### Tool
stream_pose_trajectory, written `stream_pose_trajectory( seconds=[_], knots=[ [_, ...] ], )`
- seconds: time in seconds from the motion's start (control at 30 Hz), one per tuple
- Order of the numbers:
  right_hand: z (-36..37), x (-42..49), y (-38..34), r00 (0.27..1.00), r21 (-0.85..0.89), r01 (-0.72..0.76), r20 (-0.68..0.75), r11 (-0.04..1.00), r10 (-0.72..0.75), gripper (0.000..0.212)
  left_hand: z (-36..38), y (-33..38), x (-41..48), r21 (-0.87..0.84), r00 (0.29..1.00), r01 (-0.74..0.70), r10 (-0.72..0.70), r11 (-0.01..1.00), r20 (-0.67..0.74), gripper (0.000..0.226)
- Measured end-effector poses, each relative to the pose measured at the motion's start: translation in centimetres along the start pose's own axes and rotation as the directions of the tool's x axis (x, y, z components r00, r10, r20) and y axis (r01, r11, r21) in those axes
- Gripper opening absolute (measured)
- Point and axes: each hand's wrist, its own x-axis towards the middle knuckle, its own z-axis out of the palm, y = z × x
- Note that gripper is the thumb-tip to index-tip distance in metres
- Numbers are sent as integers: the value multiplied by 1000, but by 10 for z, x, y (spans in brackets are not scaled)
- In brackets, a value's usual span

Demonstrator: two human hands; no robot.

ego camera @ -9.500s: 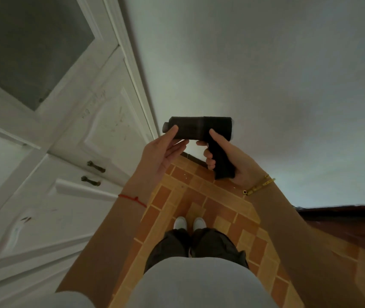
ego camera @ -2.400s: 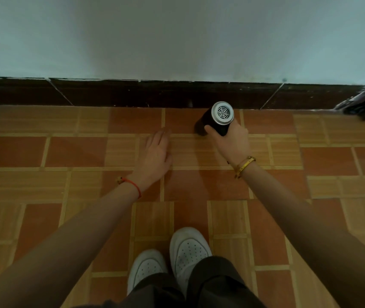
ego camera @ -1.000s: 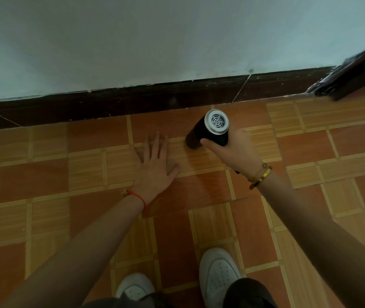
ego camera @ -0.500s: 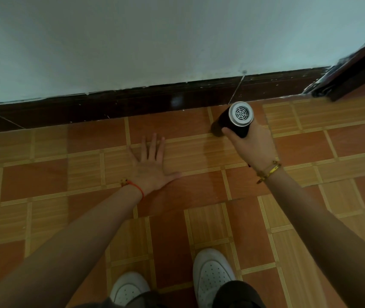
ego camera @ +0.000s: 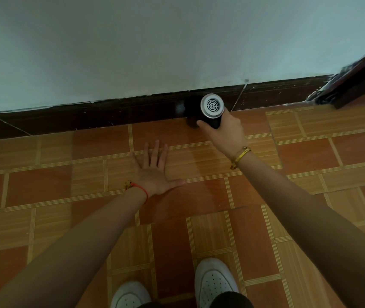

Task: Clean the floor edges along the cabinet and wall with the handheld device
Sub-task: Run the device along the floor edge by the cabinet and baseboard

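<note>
My right hand (ego camera: 226, 132) grips the black handheld device (ego camera: 210, 108), whose silver vented rear end faces me. Its front end points down at the floor edge where the dark baseboard (ego camera: 88, 117) meets the orange tiled floor (ego camera: 43, 187); the nozzle tip is hidden by the device's body. My left hand (ego camera: 155, 172) lies flat on the tiles with fingers spread, holding nothing, a little left of and nearer to me than the device. The pale wall (ego camera: 155, 41) rises above the baseboard. No cabinet is in view.
A dark door frame or threshold (ego camera: 355, 85) meets the baseboard at the far right. My two white shoes (ego camera: 215, 283) stand on the tiles at the bottom edge, right below my arms.
My right hand has carried the device away from me, up against the baseboard. My left hand stays flat on the tiles, almost unmoved.
</note>
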Motion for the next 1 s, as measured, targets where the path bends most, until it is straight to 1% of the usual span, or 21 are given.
stream_pose_trajectory(
  seconds=[0.1, 0.23, 0.3, 0.4, 0.53, 0.63, 0.73, 0.83, 0.9, 1.0],
  knots=[
    [4, 0, -5, 1000, -3, 1, 6, 1000, -1, 64, 0, 0, -1, -1, 1000, -6, 6, 1000, -8, 123],
    [8, -3, -7, 997, 58, 45, 58, 997, -48, 68, 0, 0, 0, -16, 1000, -7, 6, 1000, -12, 123],
    [10, -3, -9, 998, 59, 40, 54, 997, -43, 68, 1, 0, 0, -16, 1000, -4, 4, 1000, -11, 123],
    [12, -5, -6, 999, 85, -28, -30, 996, 31, 63, 2, -1, 1, -13, 1000, -3, 2, 1000, -10, 124],
    [6, -10, 11, 978, 141, -124, -151, 982, 145, 63, 1, -1, 1, -5, 1000, 1, -1, 1000, 5, 123],
    [-2, -10, 23, 964, 183, -156, -185, 971, 190, 64, 1, -1, 1, 1, 1000, 2, -2, 1000, 9, 122],
    [-6, -9, 29, 977, 177, -138, -140, 975, 164, 65, 0, -1, 0, 0, 1000, -1, 1, 1000, 3, 123],
    [-5, -15, 28, 996, 180, -79, -24, 981, 84, 60, -1, -1, -1, -3, 1000, 0, 0, 1000, 1, 123],
    [-6, -20, 27, 999, 149, -37, 37, 988, 32, 55, -2, 0, -3, -2, 1000, 2, -2, 1000, -3, 122],
    [-10, -29, 29, 999, 98, 7, 33, 995, -10, 58, -3, 0, -4, -4, 1000, 2, -2, 1000, -7, 121]
  ],
)
